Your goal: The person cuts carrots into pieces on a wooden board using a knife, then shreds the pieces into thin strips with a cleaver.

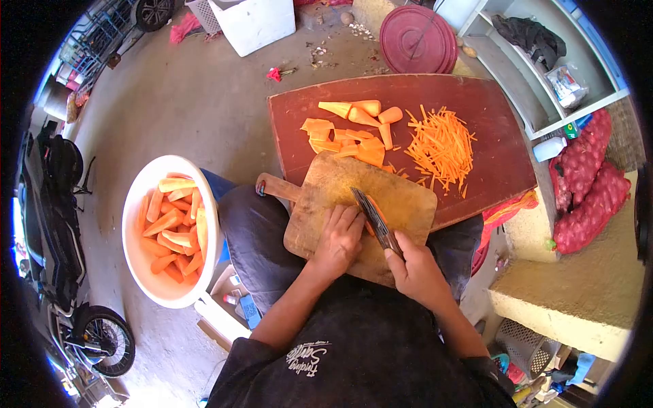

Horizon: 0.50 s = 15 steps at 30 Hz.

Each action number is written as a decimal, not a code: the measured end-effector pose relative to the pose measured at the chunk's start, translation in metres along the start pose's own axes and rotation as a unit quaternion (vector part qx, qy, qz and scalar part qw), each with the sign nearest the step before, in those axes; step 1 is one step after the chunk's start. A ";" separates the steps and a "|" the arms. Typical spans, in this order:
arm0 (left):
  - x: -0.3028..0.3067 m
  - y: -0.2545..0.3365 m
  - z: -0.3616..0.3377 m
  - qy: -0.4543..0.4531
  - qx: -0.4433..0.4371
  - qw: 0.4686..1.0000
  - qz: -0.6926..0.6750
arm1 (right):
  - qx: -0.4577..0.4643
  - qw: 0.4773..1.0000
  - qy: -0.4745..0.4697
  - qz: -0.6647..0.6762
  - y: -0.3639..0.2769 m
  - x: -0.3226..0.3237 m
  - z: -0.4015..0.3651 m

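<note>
My right hand (415,266) grips a dark-bladed knife (378,222) whose blade slants across the wooden cutting board (408,197). On that board my left hand (338,238) lies with its fingers curled and pressed down, close beside the blade. A strip of carrot (370,229) shows between the fingertips and the knife; the rest is hidden beneath the hand and blade. Beyond the board, a heap of thin carrot sticks (442,146) lies on the red-brown table (496,156). Left of it are peeled carrot pieces (364,112) and flat carrot slabs (371,151).
At my left stands a white tub (130,234) with peeled carrots (173,221) in it. Red mesh sacks (592,207) lean at the right below a shelf unit (510,75). A motorcycle (68,299) stands far left. A maroon lid (418,39) lies behind the table.
</note>
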State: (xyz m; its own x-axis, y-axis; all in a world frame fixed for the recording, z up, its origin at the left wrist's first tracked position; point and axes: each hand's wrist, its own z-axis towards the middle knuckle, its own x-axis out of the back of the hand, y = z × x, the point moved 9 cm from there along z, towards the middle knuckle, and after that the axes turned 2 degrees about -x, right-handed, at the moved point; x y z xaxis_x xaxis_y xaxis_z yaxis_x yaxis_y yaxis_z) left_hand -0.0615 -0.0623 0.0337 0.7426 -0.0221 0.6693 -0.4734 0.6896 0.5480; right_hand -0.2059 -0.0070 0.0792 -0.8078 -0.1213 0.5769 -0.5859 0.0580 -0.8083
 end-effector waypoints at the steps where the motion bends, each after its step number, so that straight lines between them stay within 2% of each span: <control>1: -0.002 -0.001 0.000 0.001 -0.001 1.000 -0.001 | 0.002 1.000 0.006 0.000 0.004 -0.003 0.001; 4: -0.001 -0.006 -0.002 0.006 0.003 1.000 -0.024 | 0.021 0.999 0.020 -0.038 0.002 -0.012 0.019; 7: -0.003 -0.005 -0.004 0.000 -0.005 1.000 -0.004 | -0.008 0.999 -0.017 -0.040 -0.002 -0.012 0.031; 10: 0.000 -0.002 -0.002 -0.007 -0.009 1.000 0.009 | 0.026 0.999 0.000 -0.034 -0.001 -0.010 0.030; 13: 0.005 0.000 0.000 0.001 -0.011 1.000 0.005 | 0.025 0.999 0.037 0.028 -0.006 0.000 0.016; 15: 0.002 -0.002 -0.002 -0.003 0.001 1.000 0.006 | 0.015 1.000 0.012 0.013 -0.010 0.004 0.010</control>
State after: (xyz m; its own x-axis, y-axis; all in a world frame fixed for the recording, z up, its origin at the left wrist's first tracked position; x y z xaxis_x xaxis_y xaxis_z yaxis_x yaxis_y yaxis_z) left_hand -0.0579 -0.0621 0.0334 0.7338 -0.0176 0.6791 -0.4833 0.6891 0.5400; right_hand -0.2028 -0.0182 0.0884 -0.8239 -0.0961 0.5586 -0.5634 0.0312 -0.8256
